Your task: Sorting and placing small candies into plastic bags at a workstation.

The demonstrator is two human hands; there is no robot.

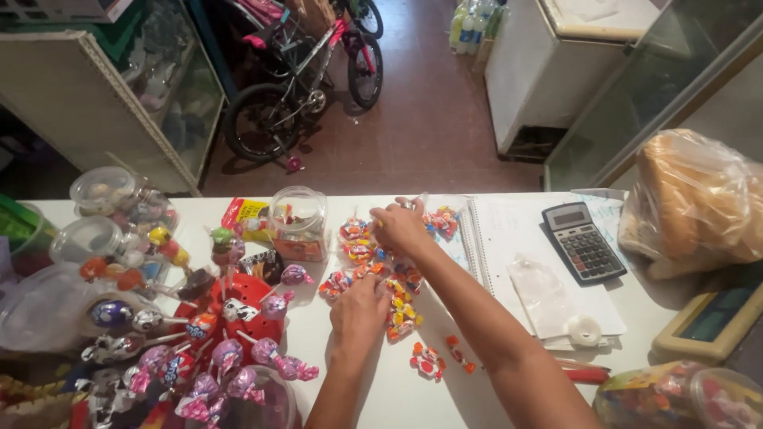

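Small bags of wrapped candies (401, 314) lie in a loose row on the white counter (381, 389). My left hand (359, 311) rests palm down among them, fingers curled over a bag, though I cannot see what it grips. My right hand (400, 226) reaches farther back and pinches a clear candy bag (442, 221) at the counter's far edge. Two more small candy bags (427, 361) lie loose near my right forearm.
A red lollipop stand (238, 306) with many wrapped lollipops fills the left. Clear plastic jars (298, 222) stand behind it. A notebook (517, 238), calculator (582, 241), tape roll (585, 330) and bagged bread (695, 202) sit right. Bicycles (302, 79) stand on the floor beyond.
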